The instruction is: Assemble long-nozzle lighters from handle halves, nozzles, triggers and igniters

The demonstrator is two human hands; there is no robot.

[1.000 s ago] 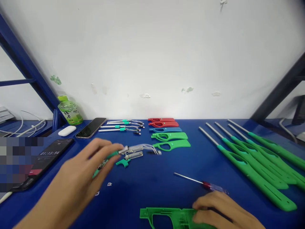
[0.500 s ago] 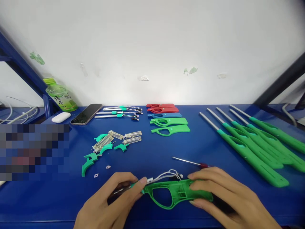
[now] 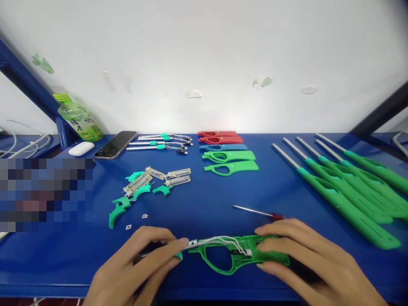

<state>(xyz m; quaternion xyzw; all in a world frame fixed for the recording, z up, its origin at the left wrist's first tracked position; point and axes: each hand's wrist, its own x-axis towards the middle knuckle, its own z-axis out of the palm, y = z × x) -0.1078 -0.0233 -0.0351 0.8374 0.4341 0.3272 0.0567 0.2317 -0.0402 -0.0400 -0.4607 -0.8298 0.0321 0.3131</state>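
Head view. The left hand (image 3: pixel 143 265) is closed in a narrow grip on a metal tube (image 3: pixel 192 243) with a teal collar (image 3: pixel 179 255), thumb and fingers pressed together near the tube's wired end. White wires (image 3: pixel 223 239) run from this end over the open green handle shell (image 3: pixel 236 267) to a black connector (image 3: pixel 237 252) with a white tip, which lies across the shell's middle. The right hand (image 3: pixel 306 259) grips the shell's broad end, thumb at the near edge and fingers over the far edge and inner face; the grip is parted only by the shell's width. The shell is held above the near part of the blue desk (image 3: pixel 204 204), its looped end toward the left hand. Just beyond the right hand lies a screwdriver (image 3: pixel 255 210), its red collar beside the fingers.
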